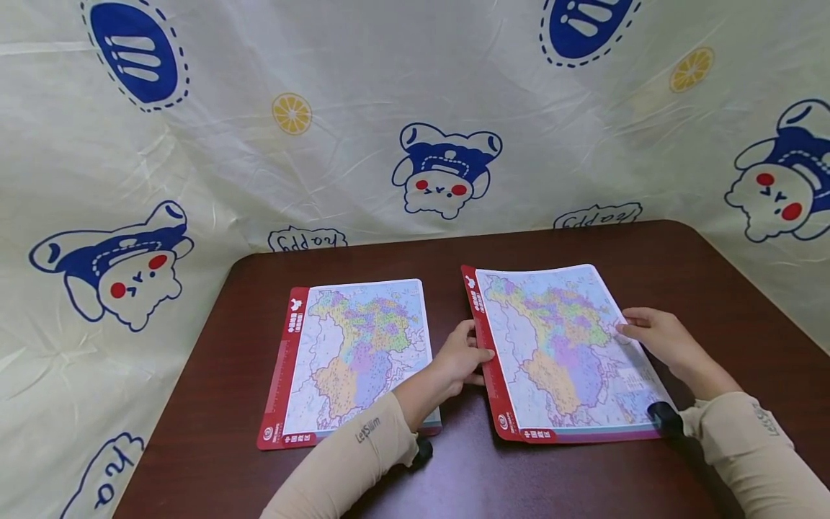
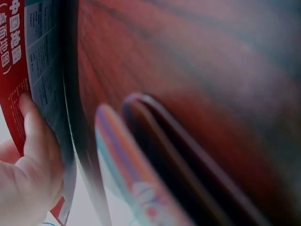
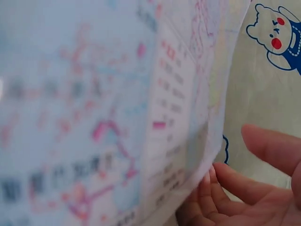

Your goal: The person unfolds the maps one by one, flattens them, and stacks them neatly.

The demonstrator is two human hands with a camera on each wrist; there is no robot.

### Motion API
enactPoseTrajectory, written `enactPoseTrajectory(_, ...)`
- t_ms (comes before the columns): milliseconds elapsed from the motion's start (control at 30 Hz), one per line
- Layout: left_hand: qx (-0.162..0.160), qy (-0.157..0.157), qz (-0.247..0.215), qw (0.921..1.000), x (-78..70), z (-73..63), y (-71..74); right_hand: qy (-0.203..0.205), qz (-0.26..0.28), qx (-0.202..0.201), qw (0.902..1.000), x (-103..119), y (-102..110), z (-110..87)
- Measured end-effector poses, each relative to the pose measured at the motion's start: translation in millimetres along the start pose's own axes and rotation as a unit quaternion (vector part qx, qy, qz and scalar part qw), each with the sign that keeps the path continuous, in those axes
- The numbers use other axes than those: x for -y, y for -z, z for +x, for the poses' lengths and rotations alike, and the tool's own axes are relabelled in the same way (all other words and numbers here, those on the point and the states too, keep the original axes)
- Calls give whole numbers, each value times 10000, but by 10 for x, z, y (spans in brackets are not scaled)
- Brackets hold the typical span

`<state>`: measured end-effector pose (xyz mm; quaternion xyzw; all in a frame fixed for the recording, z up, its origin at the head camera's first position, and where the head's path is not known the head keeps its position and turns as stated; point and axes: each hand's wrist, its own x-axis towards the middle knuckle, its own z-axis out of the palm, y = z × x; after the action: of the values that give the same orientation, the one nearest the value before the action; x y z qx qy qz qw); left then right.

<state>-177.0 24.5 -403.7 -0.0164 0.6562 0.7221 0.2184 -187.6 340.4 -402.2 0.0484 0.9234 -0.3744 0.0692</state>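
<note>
A colourful map (image 1: pixel 558 339) sits between two hands at the bench (image 1: pixel 194 447).
The left hand (image 1: pixel 459 358) pinches its red border; the right hand (image 1: pixel 664 342) touches the opposite edge, thumb free. A second map (image 1: pixel 353 360) lies leftward, partly behind the left sleeve (image 1: pixel 353 461).

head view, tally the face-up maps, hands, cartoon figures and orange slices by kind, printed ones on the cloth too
Face-up maps: 2 (flat map, held map)
Hands: 2 (left hand, right hand)
Cartoon figures: 3
Orange slices: 2
Total: 9
</note>
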Motion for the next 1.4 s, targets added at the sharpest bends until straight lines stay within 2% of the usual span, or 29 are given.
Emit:
enactPoseTrajectory(133, 4, -75, -45, 10000, -19, -1, 44, -47, 354, -267, 9990, -55, -13, 52)
enactPoseTrajectory(300, -93, -225, -68, 9997, -58, -15, 123, 83, 406, -569, 9975, -381, -50, 298)
enactPoseTrajectory(367, -135, -296, -57, 9995, -65, -14, 171, 153, 350, -629, 9973, -436, -70, 353)
enactPoseTrajectory(433, -176, -348, -85, 9992, -74, -13, 229, 302, 602, -464, 9966, -346, -68, 319)
enactPoseTrajectory(533, -248, -415, -103, 9988, -93, -15, 328, 327, 809, -365, 9955, -75, -62, 188)
enactPoseTrajectory(600, -271, -448, -137, 9985, -111, -18, 395, 492, 922, -239, 9942, 120, -50, 80)
enactPoseTrajectory(700, -316, -459, -235, 9982, -134, -22, 501, 703, 786, -194, 9942, 317, -53, -15)
enactPoseTrajectory(767, -356, -458, -276, 9979, -148, -28, 576, 977, 804, -22, 9920, 410, -47, -61)
enactPoseTrajectory(867, -451, -445, -318, 9975, -177, -53, 684, 1122, 907, 91, 9895, 504, -58, -94)
enactPoseTrajectory(1033, -495, -609, -290, 9965, -240, -115, 833, 1309, 1381, 338, 9811, 599, -107, -107)
enactPoseTrajectory(1167, -467, -715, -403, 9955, -265, -175, 958, 1446, 1789, 661, 9709, 644, -156, -122)
enactPoseTrajectory(1400, -658, -643, -402, 9949, -235, -281, 1203, 1706, 2295, 1049, 9525, 789, -278, -175)
